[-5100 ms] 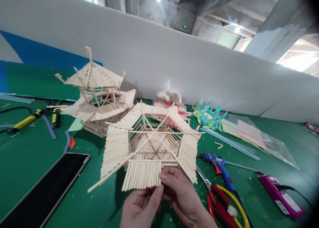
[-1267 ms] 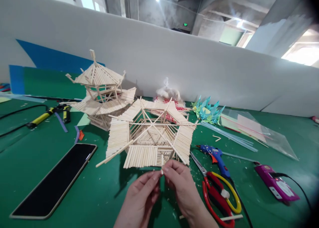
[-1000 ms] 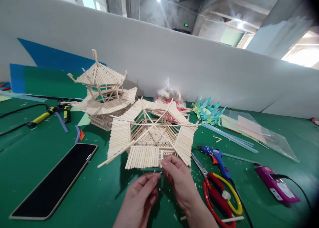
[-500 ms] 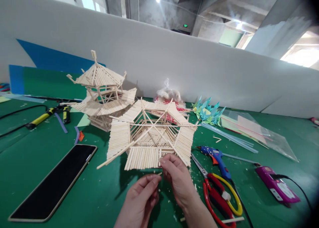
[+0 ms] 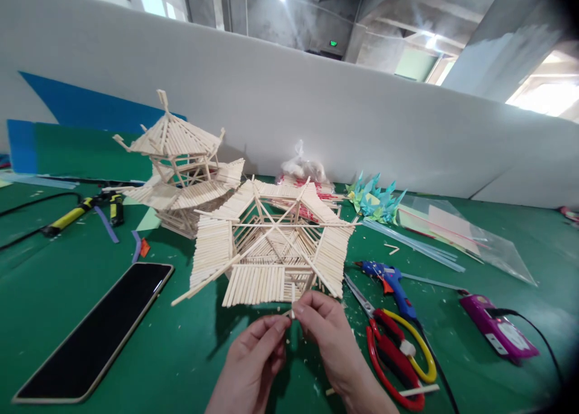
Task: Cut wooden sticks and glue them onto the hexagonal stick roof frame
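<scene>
Your right hand (image 5: 330, 335) has a thin stick (image 5: 293, 296) pinched between thumb and index finger. Its long axis runs straight away from you, low end at your fingertips, top end aimed at the bench's far edge and overlapping the gap in the front roof panel (image 5: 256, 284); can't tell if it touches. Your left hand (image 5: 256, 353) also pinches, on a short bit (image 5: 288, 313) mostly hidden, right at the stick's low end. The stick model (image 5: 211, 251) sits mid-bench, open frame up, front panel toward you; that panel's row fills its left part, the right part shows the gap. Edges: the bench (image 5: 190, 353) meets a white wall (image 5: 271, 100) along its far edge. Room: green top shows between your left hand and the phone (image 5: 104, 329) toward the near left corner. Tighter on the right: scissors (image 5: 393, 344) lie near your right hand, blades toward the model, with the glue gun (image 5: 393, 281) just beyond them.
</scene>
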Motion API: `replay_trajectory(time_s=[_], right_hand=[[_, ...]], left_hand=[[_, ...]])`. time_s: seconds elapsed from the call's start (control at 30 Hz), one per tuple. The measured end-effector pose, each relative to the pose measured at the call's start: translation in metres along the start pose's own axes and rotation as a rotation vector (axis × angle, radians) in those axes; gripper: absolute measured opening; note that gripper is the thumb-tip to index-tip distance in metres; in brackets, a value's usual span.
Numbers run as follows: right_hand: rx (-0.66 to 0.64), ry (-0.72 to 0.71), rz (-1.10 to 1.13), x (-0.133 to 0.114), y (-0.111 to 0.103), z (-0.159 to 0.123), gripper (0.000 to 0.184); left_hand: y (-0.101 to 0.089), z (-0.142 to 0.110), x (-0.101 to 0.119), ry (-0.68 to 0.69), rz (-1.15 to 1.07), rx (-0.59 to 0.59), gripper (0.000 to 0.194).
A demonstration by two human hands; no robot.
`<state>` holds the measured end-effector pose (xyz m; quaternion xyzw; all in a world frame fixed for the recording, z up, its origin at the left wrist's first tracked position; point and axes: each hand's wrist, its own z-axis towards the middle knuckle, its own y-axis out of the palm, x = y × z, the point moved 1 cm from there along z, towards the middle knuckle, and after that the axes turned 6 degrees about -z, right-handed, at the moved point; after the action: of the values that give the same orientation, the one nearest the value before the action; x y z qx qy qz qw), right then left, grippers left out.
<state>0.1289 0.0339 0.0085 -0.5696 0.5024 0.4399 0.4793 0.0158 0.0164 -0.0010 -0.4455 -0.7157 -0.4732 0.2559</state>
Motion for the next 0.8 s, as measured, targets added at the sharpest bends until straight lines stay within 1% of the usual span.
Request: replay_trajectory(time_s=[0.1, 0.17, 0.23, 0.3, 0.37, 0.4, 0.43, 0.53, 0.63, 0.7, 0.8], right_hand=[[-0.009, -0.061, -0.441, 0.008, -0.019, -0.008, 0.023], [0.012, -0.067, -0.618, 0.013, -0.036, -0.011, 0.021], [0.022, -0.092, -0.787, 0.016, -0.051, -0.012, 0.018], [-0.003, -0.129, -0.927, 0.017, -0.061, -0.012, 0.015], [-0.034, -0.16, -1.033, 0.018, -0.067, -0.011, 0.013], [-0.041, -0.172, -1.076, 0.018, -0.068, -0.01, 0.013], [-0.042, -0.18, -1.111, 0.019, -0.068, -0.01, 0.013], [-0.021, -0.19, -1.172, 0.019, -0.067, -0.009, 0.015], [0.006, -0.193, -1.168, 0.019, -0.069, -0.011, 0.015], [0.03, -0.189, -1.145, 0.018, -0.072, -0.014, 0.014], [0.083, -0.177, -1.097, 0.017, -0.082, -0.019, 0.017]], left_hand=[[-0.003, 0.002, -0.002, 0.119, 0.238, -0.017, 0.016], [-0.003, 0.001, -0.003, 0.229, 0.442, -0.076, 0.012], [0.0, -0.002, -0.006, 0.346, 0.659, -0.208, 0.012], [0.005, -0.006, -0.014, 0.455, 0.865, -0.393, 0.014], [0.012, -0.009, -0.028, 0.549, 1.048, -0.571, 0.015], [0.016, -0.009, -0.036, 0.594, 1.13, -0.638, 0.013], [0.02, -0.009, -0.045, 0.626, 1.206, -0.679, 0.013], [0.031, -0.006, -0.066, 0.691, 1.382, -0.723, 0.019], [0.041, -0.003, -0.076, 0.703, 1.434, -0.747, 0.018], [0.044, -0.001, -0.075, 0.675, 1.411, -0.723, 0.019], [0.041, 0.0, -0.061, 0.594, 1.287, -0.629, 0.019]])
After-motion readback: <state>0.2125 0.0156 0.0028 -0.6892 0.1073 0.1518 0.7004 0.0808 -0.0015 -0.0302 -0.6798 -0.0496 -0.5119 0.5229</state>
